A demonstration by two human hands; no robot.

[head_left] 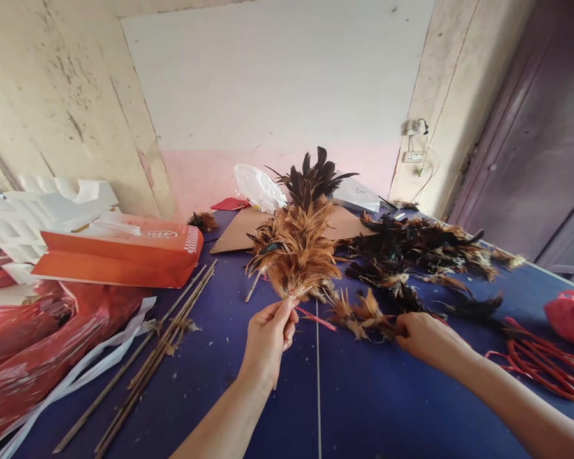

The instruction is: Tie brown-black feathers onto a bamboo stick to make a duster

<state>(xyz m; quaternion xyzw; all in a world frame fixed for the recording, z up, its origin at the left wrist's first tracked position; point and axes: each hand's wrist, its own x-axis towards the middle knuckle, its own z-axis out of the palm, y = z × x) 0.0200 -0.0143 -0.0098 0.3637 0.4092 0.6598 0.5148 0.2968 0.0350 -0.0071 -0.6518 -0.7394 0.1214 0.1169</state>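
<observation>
One full duster of russet feathers topped with black plumes [299, 248] stands upright over the dark-blue table [363, 408]. The left hand [269, 338] pinches its bound base between thumb and bent fingers; one pink-red cord end [318, 319] sticks out there. Right of the duster, the right hand [423, 336] has its fingers bunched at several small loose brown feathers [361, 313], touching them; whether they grip one, I cannot tell. Farther right of the duster lie one heap of black-and-brown feathers [421, 245], too tangled to count, and one loose coil of red cord [548, 366]. Left of it are at least three thin wooden sticks [160, 350] and one orange paper bag [124, 255]; behind it, one flat brown cardboard sheet [234, 231].
</observation>
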